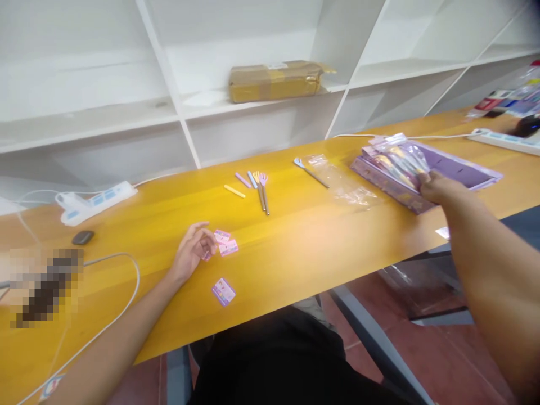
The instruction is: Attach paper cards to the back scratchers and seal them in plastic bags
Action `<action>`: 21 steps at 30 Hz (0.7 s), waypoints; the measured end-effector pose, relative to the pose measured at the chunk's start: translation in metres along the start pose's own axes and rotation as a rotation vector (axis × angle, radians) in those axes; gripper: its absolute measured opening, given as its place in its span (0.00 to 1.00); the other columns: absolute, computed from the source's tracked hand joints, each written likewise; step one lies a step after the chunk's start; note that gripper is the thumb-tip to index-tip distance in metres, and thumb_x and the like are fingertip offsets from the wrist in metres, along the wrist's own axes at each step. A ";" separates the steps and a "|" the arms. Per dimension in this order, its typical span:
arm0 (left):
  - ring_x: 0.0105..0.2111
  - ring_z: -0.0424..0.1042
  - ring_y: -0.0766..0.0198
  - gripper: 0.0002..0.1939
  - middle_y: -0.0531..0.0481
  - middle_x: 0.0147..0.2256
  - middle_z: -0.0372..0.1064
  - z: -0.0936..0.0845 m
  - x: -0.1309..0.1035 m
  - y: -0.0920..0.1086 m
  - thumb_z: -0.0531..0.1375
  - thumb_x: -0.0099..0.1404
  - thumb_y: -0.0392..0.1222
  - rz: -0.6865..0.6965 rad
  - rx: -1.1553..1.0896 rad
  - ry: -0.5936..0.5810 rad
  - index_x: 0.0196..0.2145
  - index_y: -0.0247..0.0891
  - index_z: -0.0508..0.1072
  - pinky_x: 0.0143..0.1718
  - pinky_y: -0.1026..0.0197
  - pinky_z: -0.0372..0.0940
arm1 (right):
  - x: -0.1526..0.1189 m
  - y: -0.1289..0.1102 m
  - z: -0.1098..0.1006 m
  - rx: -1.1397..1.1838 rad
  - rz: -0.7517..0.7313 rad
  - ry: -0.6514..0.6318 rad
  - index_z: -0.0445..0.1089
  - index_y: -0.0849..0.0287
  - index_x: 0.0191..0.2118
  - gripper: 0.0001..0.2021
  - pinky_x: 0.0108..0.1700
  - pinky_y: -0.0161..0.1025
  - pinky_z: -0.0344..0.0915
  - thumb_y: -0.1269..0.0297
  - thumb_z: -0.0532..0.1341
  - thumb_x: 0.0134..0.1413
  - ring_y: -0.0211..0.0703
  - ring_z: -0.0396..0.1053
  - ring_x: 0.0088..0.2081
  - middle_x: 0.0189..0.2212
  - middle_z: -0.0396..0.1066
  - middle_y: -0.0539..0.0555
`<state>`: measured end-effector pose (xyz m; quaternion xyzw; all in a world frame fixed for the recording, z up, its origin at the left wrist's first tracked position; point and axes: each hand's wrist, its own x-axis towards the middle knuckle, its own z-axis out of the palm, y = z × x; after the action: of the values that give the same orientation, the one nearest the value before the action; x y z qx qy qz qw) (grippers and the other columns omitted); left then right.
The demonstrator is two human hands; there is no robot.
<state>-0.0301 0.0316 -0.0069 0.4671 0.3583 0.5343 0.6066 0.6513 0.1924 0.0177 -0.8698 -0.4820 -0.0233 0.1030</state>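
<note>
My right hand (436, 188) is closed on the edge of a clear plastic packet (400, 160) with long, colourful items inside. The packet lies over the near left part of a purple open box (468, 169). My left hand (194, 250) rests on the table with its fingers loosely bent and apart, beside small pink cards (229, 247); one card is partly under the fingers. A purple card (223, 292) lies nearer to me. Further back are fork-shaped back scratchers (262, 194) with yellow and purple heads, a blue-headed one (312, 172), and short coloured sticks (234, 191).
Crumpled clear wrappers (356, 196) lie left of the box. Power strips (99, 202) stand at both ends of the wooden table (304, 242), and a white cable (137, 275) loops at left. A taped cardboard box (276, 81) sits on the white shelf behind. Bottles (523, 93) are at far right.
</note>
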 end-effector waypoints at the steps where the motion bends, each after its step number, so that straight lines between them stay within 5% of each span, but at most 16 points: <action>1: 0.25 0.73 0.63 0.24 0.50 0.35 0.75 0.000 0.000 -0.001 0.65 0.68 0.55 0.003 -0.003 -0.007 0.54 0.40 0.68 0.20 0.65 0.61 | 0.003 -0.002 -0.002 -0.013 0.047 -0.045 0.75 0.77 0.61 0.24 0.46 0.52 0.64 0.62 0.63 0.68 0.61 0.75 0.53 0.50 0.70 0.88; 5: 0.25 0.74 0.63 0.23 0.50 0.35 0.75 -0.002 -0.001 -0.004 0.65 0.69 0.55 0.001 0.017 -0.030 0.54 0.39 0.68 0.20 0.65 0.60 | 0.007 -0.034 -0.016 -0.069 0.179 0.021 0.57 0.84 0.72 0.39 0.55 0.60 0.59 0.58 0.64 0.67 0.69 0.61 0.68 0.61 0.57 0.95; 8: 0.25 0.74 0.64 0.22 0.50 0.35 0.75 -0.005 -0.002 -0.007 0.62 0.71 0.56 0.002 0.089 -0.048 0.54 0.39 0.69 0.21 0.65 0.59 | -0.009 -0.085 -0.024 -0.031 -0.050 0.204 0.63 0.75 0.70 0.31 0.57 0.52 0.61 0.60 0.61 0.69 0.59 0.62 0.66 0.62 0.63 0.82; 11: 0.25 0.73 0.66 0.19 0.49 0.36 0.75 -0.006 -0.005 -0.008 0.60 0.74 0.54 0.021 0.247 -0.098 0.54 0.39 0.70 0.24 0.64 0.59 | -0.035 -0.147 -0.023 0.011 -0.323 0.246 0.74 0.63 0.60 0.20 0.55 0.47 0.65 0.60 0.55 0.72 0.55 0.69 0.58 0.58 0.70 0.70; 16: 0.32 0.71 0.64 0.12 0.48 0.37 0.74 -0.003 -0.016 0.000 0.59 0.75 0.50 0.096 0.623 -0.229 0.49 0.40 0.72 0.34 0.61 0.64 | -0.065 -0.234 0.003 -0.014 -0.582 0.067 0.75 0.67 0.56 0.18 0.55 0.48 0.65 0.61 0.56 0.72 0.56 0.69 0.53 0.54 0.72 0.71; 21: 0.31 0.68 0.64 0.06 0.50 0.37 0.72 0.004 -0.024 0.013 0.59 0.73 0.43 0.172 1.017 -0.415 0.46 0.42 0.73 0.37 0.59 0.63 | -0.074 -0.261 0.051 -0.153 -0.567 -0.011 0.70 0.77 0.59 0.21 0.57 0.50 0.64 0.68 0.55 0.68 0.62 0.69 0.55 0.53 0.70 0.78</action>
<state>-0.0340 0.0069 0.0049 0.8241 0.4048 0.2382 0.3167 0.3890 0.2755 -0.0012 -0.7057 -0.7033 -0.0828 0.0238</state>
